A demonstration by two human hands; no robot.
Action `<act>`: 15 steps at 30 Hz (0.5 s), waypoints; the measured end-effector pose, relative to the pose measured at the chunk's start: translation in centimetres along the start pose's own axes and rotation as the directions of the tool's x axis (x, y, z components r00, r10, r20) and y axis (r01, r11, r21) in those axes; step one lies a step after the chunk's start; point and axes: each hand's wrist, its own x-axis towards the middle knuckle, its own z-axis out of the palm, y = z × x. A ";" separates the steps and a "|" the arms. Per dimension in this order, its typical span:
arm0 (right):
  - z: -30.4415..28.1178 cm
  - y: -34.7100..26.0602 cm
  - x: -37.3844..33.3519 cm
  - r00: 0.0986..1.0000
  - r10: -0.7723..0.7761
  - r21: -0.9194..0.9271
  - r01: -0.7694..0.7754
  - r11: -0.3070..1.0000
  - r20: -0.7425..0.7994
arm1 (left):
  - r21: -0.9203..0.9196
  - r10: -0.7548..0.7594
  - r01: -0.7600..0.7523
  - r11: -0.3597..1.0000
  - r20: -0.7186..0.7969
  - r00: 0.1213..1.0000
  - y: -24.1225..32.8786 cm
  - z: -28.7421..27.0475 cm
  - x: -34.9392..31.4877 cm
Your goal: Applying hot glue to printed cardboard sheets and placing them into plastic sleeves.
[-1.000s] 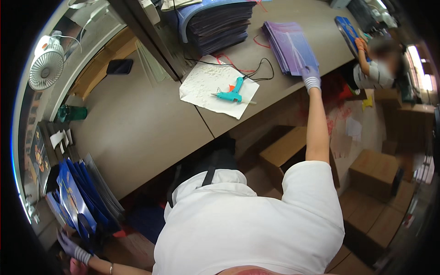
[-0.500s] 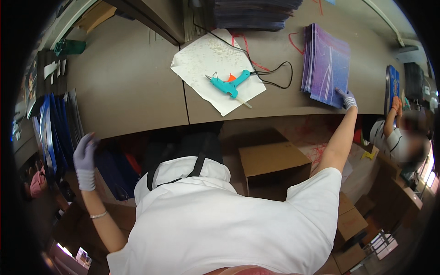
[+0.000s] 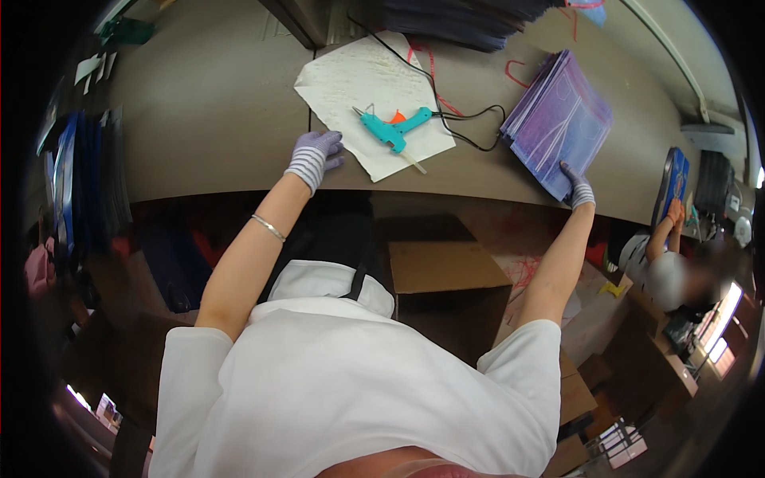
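Note:
My right hand (image 3: 578, 187), in a grey-purple glove, grips the near corner of a fanned stack of flat purple-blue printed sheets (image 3: 562, 123). Its thumb lies on the top sheet and the other fingers are hidden beneath. My left hand (image 3: 316, 158), gloved alike, is over the table's front edge beside a white paper (image 3: 335, 80). Its fingers stretch to the right, apart, with nothing in them. On that paper lies a turquoise glue gun (image 3: 390, 131) with an orange trigger and a clear glue stick in its back end.
A black cord (image 3: 470, 117) runs from the glue gun. A darker stack (image 3: 454, 20) stands at the back. Blue flat bags (image 3: 72, 179) stand at the far left. Below the table is an open cardboard box (image 3: 450, 267). At right, another person (image 3: 649, 255) handles a blue item (image 3: 673, 183).
My left hand has swung from the far left to the table's front edge beside the paper. The purple-blue stack has turned and its near corner has shifted left with my right hand.

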 end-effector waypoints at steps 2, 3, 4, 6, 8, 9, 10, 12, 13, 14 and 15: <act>1.5 -2.0 -1.8 0.973 -0.139 -0.387 0.057 0.920 -0.185 | -0.149 -0.004 0.009 0.989 0.035 0.999 -0.3 -0.2 -0.2; 2.4 -3.4 -3.2 0.897 -0.259 -0.709 -0.082 0.700 -0.359 | -0.143 0.020 -0.018 0.990 0.011 1.000 -0.2 -0.3 -0.1; 3.7 -4.4 -5.4 0.659 -0.517 -0.795 -0.214 0.568 -0.547 | -0.179 -0.021 0.025 0.984 0.024 0.999 -0.3 -0.2 0.0; 8.4 -7.1 -9.2 0.567 -0.735 -0.725 0.316 0.612 -0.373 | -0.250 -0.044 0.049 0.967 0.025 0.999 -0.3 -0.2 0.3; 16.7 -7.5 -12.5 0.486 -0.872 -0.428 0.801 0.419 0.056 | -0.212 -0.075 0.084 0.974 0.053 0.996 -0.3 -0.3 0.9; 21.6 -7.6 -13.4 0.503 -0.843 -0.459 0.804 0.378 0.189 | -0.187 -0.070 0.084 0.979 0.084 0.994 -0.3 -0.3 1.3; 25.7 -7.5 -14.1 0.537 -0.798 -0.545 0.770 0.333 0.272 | -0.207 -0.094 0.113 0.972 0.098 0.991 -0.3 -0.3 1.6; 32.2 -8.6 -13.8 0.706 -0.655 -0.705 0.608 0.365 0.269 | -0.161 -0.107 0.123 0.979 0.100 0.989 -0.2 0.0 2.6; 34.1 -9.1 -13.5 0.758 -0.598 -0.771 0.536 0.344 0.260 | -0.122 -0.132 0.144 0.982 0.102 0.986 -0.2 0.2 3.1; 35.4 -9.5 -13.1 0.761 -0.597 -0.781 0.525 0.338 0.253 | -0.108 -0.151 0.163 0.981 0.115 0.982 -0.2 0.7 3.7; 36.3 -10.3 -12.9 0.847 -0.477 -0.827 0.433 0.359 0.235 | -0.099 -0.155 0.166 0.981 0.107 0.982 0.1 1.1 4.1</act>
